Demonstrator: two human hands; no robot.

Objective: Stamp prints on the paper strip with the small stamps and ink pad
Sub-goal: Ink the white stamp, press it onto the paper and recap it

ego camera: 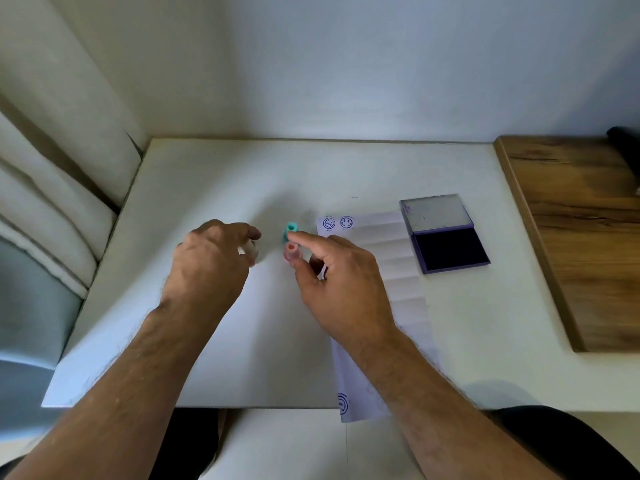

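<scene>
**Stamping station, white desk against a plain wall: items left to right**

White desk top point(214, 188): sitting against a pale wall, with cushioned seating at far left and a wooden board point(575, 237) at far right.

Left hand point(207, 261): curling its fingers round a pale, whitish object point(250, 252), apparently another small stamp; mostly hidden, so identity uncertain. Likely being kept aside, out of the working lane.

Teal stamp point(290, 230) and pink stamp point(291, 252): standing upright just beside each other, close to the strip for easy reach.

Right hand point(341, 282): reaching in, forefinger and thumb closing narrowly on the pink stamp, seemingly choosing it next.

Paper strip point(388, 258): lying lengthwise toward the person, overhanging the near edge, carrying two smiley prints point(337, 223) at its far end and one near the bottom.

Ink pad point(448, 249): lying with lid open, touching the strip's right side, keeping inking and printing adjacent.
</scene>
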